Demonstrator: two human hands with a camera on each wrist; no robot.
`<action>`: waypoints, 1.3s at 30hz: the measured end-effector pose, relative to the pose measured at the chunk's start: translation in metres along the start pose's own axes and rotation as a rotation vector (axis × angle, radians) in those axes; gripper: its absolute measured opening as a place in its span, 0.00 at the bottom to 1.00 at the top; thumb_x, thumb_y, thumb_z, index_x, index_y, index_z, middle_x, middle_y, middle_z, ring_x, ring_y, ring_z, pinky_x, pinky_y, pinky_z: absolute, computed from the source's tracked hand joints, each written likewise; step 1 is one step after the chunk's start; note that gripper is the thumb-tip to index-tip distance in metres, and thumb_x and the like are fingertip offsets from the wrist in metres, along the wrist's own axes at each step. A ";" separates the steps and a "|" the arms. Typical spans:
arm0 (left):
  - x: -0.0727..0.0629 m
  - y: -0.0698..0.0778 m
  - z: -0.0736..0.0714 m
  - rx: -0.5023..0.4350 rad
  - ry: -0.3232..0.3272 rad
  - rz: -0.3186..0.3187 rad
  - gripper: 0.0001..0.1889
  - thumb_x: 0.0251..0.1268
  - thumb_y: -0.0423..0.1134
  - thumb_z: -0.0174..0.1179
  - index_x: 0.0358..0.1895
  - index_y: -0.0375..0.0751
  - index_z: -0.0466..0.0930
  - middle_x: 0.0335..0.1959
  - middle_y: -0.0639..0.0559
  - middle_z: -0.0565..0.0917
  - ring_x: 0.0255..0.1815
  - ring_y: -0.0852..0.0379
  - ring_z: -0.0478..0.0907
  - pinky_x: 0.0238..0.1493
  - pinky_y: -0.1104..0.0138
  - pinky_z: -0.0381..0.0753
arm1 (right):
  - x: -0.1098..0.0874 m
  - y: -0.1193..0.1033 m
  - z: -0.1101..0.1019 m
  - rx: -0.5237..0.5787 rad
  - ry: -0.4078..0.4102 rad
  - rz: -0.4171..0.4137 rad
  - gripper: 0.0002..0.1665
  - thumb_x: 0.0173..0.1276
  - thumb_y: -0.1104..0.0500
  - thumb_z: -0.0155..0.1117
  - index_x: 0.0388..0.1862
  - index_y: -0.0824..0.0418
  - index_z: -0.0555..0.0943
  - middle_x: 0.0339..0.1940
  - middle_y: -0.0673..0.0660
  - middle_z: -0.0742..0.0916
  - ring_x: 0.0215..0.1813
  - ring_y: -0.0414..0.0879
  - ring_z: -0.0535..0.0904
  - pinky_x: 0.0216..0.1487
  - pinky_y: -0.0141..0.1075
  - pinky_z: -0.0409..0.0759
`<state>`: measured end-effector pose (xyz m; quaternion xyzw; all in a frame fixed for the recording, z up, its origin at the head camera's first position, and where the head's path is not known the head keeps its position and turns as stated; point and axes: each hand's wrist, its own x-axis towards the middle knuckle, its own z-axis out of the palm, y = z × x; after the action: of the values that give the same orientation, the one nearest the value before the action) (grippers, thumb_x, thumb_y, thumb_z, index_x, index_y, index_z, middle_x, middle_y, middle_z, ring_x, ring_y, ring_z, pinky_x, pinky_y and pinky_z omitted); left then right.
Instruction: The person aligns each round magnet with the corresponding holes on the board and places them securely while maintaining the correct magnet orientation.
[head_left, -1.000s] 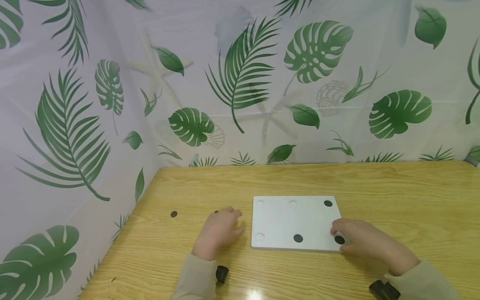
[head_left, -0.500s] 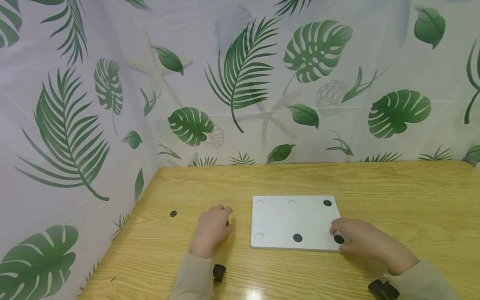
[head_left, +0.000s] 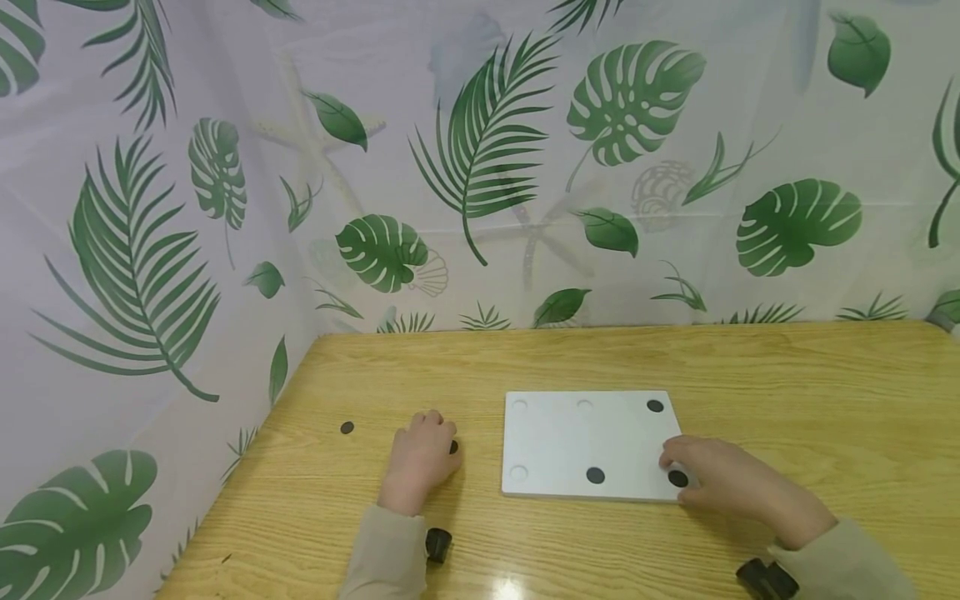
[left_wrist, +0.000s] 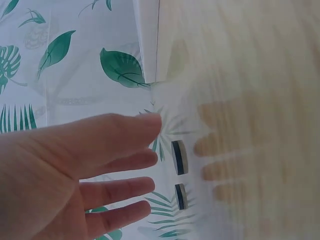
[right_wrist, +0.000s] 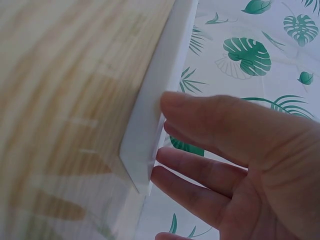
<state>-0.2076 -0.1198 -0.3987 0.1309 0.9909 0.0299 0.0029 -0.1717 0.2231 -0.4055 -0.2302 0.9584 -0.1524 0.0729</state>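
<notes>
My left hand (head_left: 420, 457) is low over the table, palm down, its fingers loosely extended. A flat black disc (head_left: 453, 447) shows beside the thumb side of that hand. In the left wrist view two dark discs (left_wrist: 179, 157) lie on the table just past the fingertips. A thin white rectangular board (head_left: 555, 442) with round recesses lies to the right. Its near right corner is held by my right hand (head_left: 720, 479), thumb at the front edge and fingers over the top and right side. Black discs sit in three recesses, one (head_left: 678, 478) between thumb and fingers.
Another black disc (head_left: 347, 427) lies alone at the left. Three round recesses along the board's left and back show white. A leaf-patterned curtain (head_left: 525, 167) hangs behind and left of the wooden table (head_left: 570, 550). Each wrist carries a black camera.
My left hand has moved left, away from the board, uncovering a black disc by its thumb and covering one farther back. My right hand and the board have stayed put.
</notes>
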 end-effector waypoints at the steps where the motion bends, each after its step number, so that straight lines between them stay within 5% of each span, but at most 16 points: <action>1: 0.000 0.000 0.000 -0.008 -0.009 -0.004 0.14 0.55 0.39 0.56 0.45 0.38 0.78 0.45 0.44 0.73 0.48 0.45 0.67 0.41 0.51 0.69 | 0.000 0.000 0.000 0.001 0.001 -0.001 0.16 0.43 0.64 0.70 0.34 0.61 0.78 0.37 0.52 0.80 0.37 0.45 0.75 0.39 0.42 0.73; 10: -0.003 0.001 -0.002 -0.034 -0.061 -0.028 0.10 0.51 0.37 0.56 0.37 0.37 0.80 0.47 0.43 0.73 0.48 0.43 0.66 0.41 0.49 0.67 | 0.000 0.000 0.000 0.019 -0.007 0.006 0.16 0.44 0.65 0.70 0.34 0.61 0.78 0.38 0.53 0.80 0.39 0.46 0.75 0.40 0.42 0.73; 23: -0.003 0.000 0.000 -0.028 -0.044 0.010 0.05 0.50 0.41 0.62 0.27 0.44 0.78 0.39 0.47 0.73 0.44 0.45 0.67 0.38 0.51 0.68 | 0.000 0.001 0.001 0.008 -0.010 0.002 0.16 0.44 0.64 0.70 0.34 0.61 0.78 0.38 0.52 0.80 0.39 0.46 0.75 0.40 0.42 0.73; 30: -0.005 0.001 -0.002 -0.024 -0.050 0.031 0.11 0.44 0.38 0.66 0.17 0.46 0.71 0.30 0.52 0.70 0.35 0.51 0.64 0.33 0.55 0.67 | 0.000 0.001 0.001 0.008 -0.007 -0.002 0.16 0.43 0.64 0.70 0.34 0.61 0.78 0.37 0.52 0.80 0.38 0.46 0.75 0.40 0.42 0.73; 39: -0.005 0.001 -0.003 -0.024 -0.054 0.018 0.13 0.43 0.35 0.65 0.13 0.45 0.69 0.32 0.51 0.71 0.35 0.50 0.64 0.34 0.55 0.67 | 0.000 0.001 0.001 0.016 -0.011 0.005 0.16 0.43 0.64 0.70 0.34 0.60 0.78 0.37 0.51 0.80 0.38 0.45 0.75 0.40 0.41 0.73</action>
<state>-0.2029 -0.1201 -0.3956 0.1407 0.9888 0.0385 0.0307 -0.1716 0.2240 -0.4064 -0.2282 0.9573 -0.1584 0.0804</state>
